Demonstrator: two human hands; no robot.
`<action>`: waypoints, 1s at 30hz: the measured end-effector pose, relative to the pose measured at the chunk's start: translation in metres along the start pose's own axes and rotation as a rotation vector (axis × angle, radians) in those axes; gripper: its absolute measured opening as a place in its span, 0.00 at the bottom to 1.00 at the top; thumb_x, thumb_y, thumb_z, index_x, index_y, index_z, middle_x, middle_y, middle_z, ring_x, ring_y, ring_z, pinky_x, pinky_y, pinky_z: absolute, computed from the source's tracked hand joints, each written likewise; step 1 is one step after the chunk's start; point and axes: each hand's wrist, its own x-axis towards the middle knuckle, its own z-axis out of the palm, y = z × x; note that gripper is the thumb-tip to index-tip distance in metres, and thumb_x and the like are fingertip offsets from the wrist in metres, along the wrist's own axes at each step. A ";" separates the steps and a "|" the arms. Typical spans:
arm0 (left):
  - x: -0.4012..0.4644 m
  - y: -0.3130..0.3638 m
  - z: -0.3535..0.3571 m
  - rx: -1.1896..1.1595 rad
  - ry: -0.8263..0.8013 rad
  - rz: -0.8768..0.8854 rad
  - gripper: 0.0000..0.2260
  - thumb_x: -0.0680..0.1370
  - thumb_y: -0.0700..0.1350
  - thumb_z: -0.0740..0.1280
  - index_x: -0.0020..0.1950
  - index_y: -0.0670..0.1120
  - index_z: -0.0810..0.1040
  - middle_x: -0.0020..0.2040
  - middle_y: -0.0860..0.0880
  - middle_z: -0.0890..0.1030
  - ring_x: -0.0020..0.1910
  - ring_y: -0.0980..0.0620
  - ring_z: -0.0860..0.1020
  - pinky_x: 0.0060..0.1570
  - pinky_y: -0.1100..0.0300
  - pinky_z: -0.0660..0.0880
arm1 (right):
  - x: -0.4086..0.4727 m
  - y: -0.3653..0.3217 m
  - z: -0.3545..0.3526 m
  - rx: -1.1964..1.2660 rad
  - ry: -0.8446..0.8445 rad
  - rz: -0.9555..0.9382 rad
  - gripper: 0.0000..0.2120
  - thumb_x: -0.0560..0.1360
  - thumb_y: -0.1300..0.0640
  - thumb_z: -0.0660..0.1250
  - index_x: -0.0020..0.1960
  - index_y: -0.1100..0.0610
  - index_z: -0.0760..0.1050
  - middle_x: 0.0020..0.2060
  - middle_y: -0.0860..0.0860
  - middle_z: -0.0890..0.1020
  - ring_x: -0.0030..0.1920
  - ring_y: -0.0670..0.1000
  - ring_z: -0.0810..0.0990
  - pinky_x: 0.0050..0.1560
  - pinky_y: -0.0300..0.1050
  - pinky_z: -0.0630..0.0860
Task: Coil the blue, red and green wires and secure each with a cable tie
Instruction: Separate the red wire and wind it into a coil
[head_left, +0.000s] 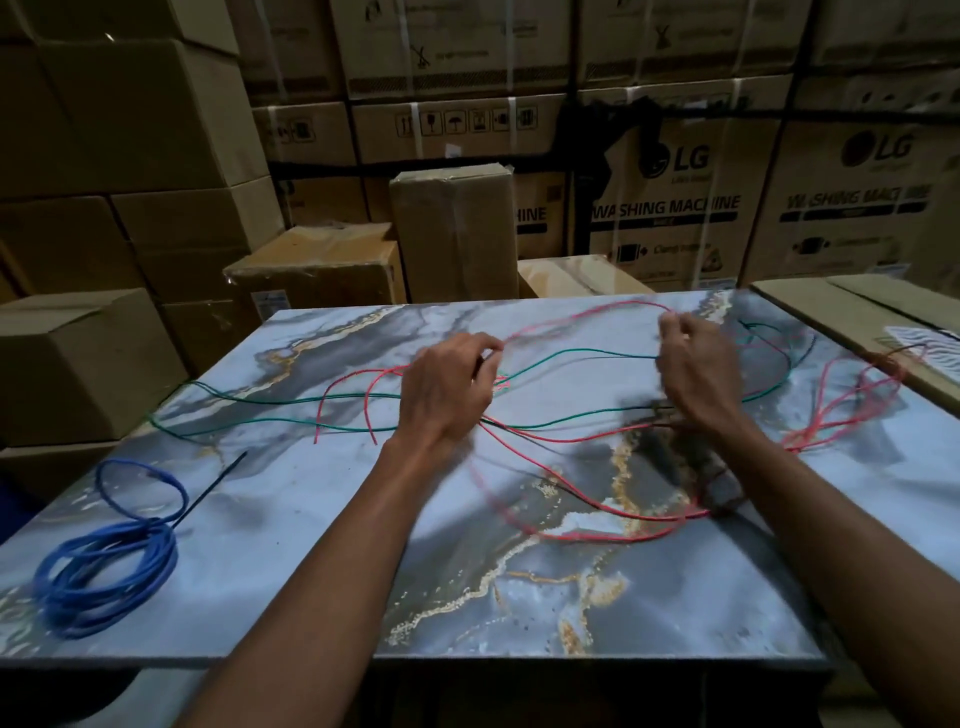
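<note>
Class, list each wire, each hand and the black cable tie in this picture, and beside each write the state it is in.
blue wire: coiled, lying on the table's left side
black cable tie: at the blue coil, tail sticking out
red wire: uncoiled, loops spread across the table
green wire: uncoiled, lying loose
left hand: pinching red wire
right hand: pinching red wire

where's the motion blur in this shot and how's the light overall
Head view: both hands smear, the left hand and the right hand, along with the red wire near them. The blue wire coil and green wire stay fairly crisp. Lighting is dim, the cardboard boxes fall into shadow, the marble-print tabletop catches soft light, and the wide lens bows its edges.
</note>
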 end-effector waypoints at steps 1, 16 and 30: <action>0.001 -0.005 -0.001 0.026 0.007 -0.060 0.07 0.79 0.50 0.66 0.51 0.52 0.83 0.46 0.51 0.84 0.46 0.47 0.81 0.43 0.53 0.76 | 0.005 0.008 -0.005 0.012 0.004 0.079 0.22 0.84 0.47 0.55 0.41 0.62 0.75 0.37 0.58 0.80 0.42 0.61 0.79 0.38 0.51 0.68; 0.006 -0.008 -0.026 -0.059 -0.126 -0.330 0.25 0.81 0.65 0.56 0.46 0.49 0.85 0.38 0.48 0.84 0.43 0.44 0.81 0.44 0.51 0.77 | -0.069 -0.041 0.016 -0.014 -0.712 -0.574 0.18 0.76 0.33 0.66 0.54 0.46 0.74 0.37 0.45 0.79 0.38 0.44 0.78 0.41 0.48 0.75; 0.012 -0.026 -0.050 -0.654 -0.140 -0.767 0.06 0.74 0.45 0.71 0.45 0.43 0.86 0.41 0.43 0.84 0.26 0.55 0.73 0.24 0.65 0.64 | -0.061 -0.029 0.021 -0.096 -0.585 -0.577 0.10 0.77 0.45 0.64 0.46 0.52 0.73 0.36 0.47 0.80 0.38 0.54 0.79 0.38 0.52 0.73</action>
